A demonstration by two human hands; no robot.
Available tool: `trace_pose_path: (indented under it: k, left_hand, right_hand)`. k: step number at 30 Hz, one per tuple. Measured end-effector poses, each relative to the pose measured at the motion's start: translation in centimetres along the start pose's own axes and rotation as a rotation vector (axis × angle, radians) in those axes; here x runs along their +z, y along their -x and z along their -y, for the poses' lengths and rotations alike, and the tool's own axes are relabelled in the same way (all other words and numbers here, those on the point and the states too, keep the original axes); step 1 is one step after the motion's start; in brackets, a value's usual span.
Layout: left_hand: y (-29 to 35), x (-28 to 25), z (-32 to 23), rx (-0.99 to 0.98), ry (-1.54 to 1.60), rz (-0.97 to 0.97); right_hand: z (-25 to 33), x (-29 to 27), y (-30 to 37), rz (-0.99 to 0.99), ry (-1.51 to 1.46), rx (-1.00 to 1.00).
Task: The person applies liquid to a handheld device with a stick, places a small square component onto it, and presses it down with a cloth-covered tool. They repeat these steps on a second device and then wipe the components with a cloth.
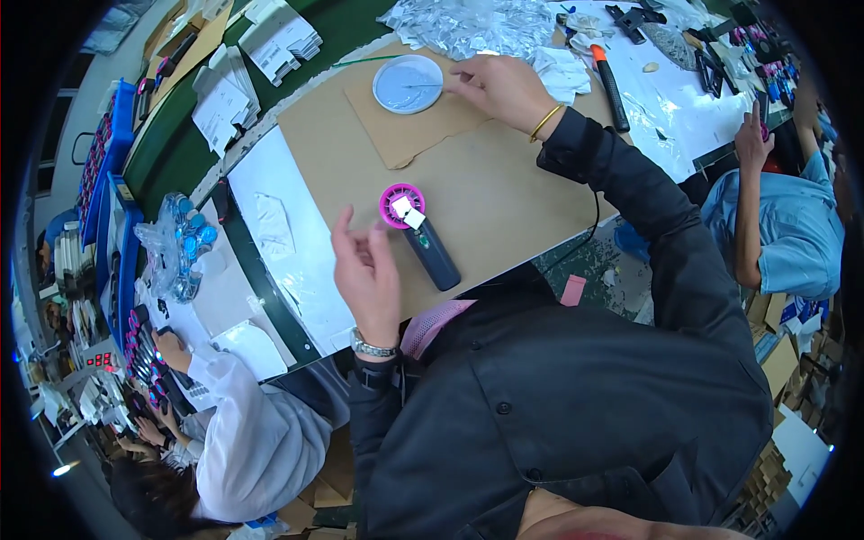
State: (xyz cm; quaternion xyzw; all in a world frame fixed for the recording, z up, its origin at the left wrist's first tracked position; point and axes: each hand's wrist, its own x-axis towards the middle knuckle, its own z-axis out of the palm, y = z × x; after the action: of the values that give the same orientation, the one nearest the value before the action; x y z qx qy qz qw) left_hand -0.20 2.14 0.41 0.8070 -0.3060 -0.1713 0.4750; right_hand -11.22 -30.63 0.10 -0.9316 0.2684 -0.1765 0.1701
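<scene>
1. Your right hand [504, 90] is narrowed, thumb and fingertips pinched together on a thin tool [421, 85] at the edge of the white round dish [392, 88].
2. That tool lies across the dish in view, but it is so fine here that you probably should not trust any reading of whether its tip touches the surface.
3. Your left hand [369, 283] is loosely spread with nothing in its grasp, its fingertips just beside the small fan [434, 256].
4. The fan lies on the large brown cardboard sheet [513, 198] in front of you, its pink-ringed head pointing away from you and its dark handle slanting back toward your body.
5. Two small white pieces [413, 219] sit on the fan's head, near where the handle begins.
6. The dish stands on a smaller cardboard piece [396, 137], beyond the fan.
7. To the right of your right hand lies an orange-and-black tool [612, 90]; clear plastic bags [468, 22] are heaped past the dish.
</scene>
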Motion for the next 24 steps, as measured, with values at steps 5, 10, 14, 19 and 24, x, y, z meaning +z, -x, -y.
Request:
trace_pose_path:
  k: [5,10,14,19,24]
  left_hand:
    - [-4.8,0.2,1.4,0.378,-0.122,-0.093]
    - [-5.8,0.3,-0.5,0.220,-0.060,0.033]
    - [-4.5,0.6,-0.6,0.196,-0.070,0.051]
    - [-3.1,1.0,0.2,0.247,-0.103,0.009]
    - [-2.3,1.2,0.5,0.260,-0.099,-0.036]
  right_hand:
    - [-1.7,1.5,0.2,-0.240,-0.252,-0.038]
    - [-1.1,0.3,0.0,-0.184,-0.043,-0.199]
    - [-1.3,0.4,0.3,-0.063,0.006,-0.164]
    - [-0.9,-0.7,-0.3,-0.165,0.024,-0.220]
    - [0.5,-1.5,-1.0,-0.290,0.019,-0.302]
